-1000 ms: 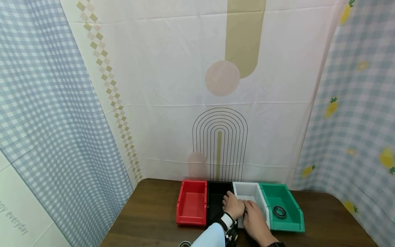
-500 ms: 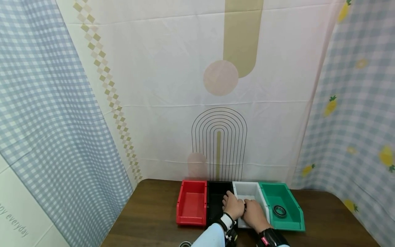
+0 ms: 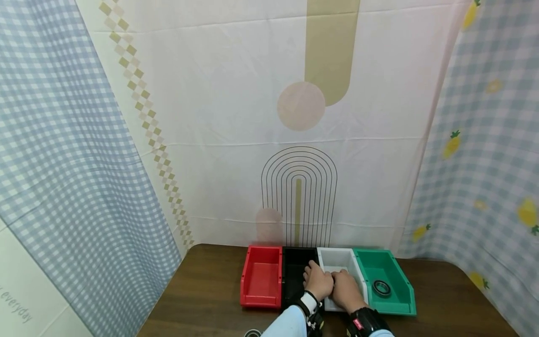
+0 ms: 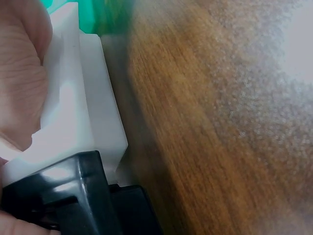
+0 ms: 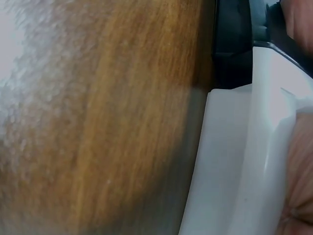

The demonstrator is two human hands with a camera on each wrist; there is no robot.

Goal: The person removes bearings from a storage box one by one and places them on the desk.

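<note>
My left hand (image 3: 318, 282) is over the border of the black bin (image 3: 296, 260) and the white bin (image 3: 337, 256), its fingers bent. Touching it from the right, my right hand (image 3: 346, 291) is inside the white bin, fingers curled under and tips hidden. A small dark spot shows between the two hands; I cannot tell what they hold. In the left wrist view, a hand (image 4: 22, 73) fills the white bin behind its front wall (image 4: 73, 112). The right wrist view shows the white bin's front (image 5: 264, 147) beside the black bin, with skin behind it.
A red bin (image 3: 261, 278) stands left of the black one. The green bin (image 3: 402, 299) on the right holds a ring-shaped bearing (image 3: 381, 289). Another metal ring (image 3: 252, 333) lies on the brown wooden table (image 3: 198, 285) near the bottom edge. A patterned cloth (image 3: 227, 187) hangs behind.
My right hand has turned and its fingers have curled under, with more of its wristband showing. The dark piece between the hands shows less than before. My left hand stays in place.
</note>
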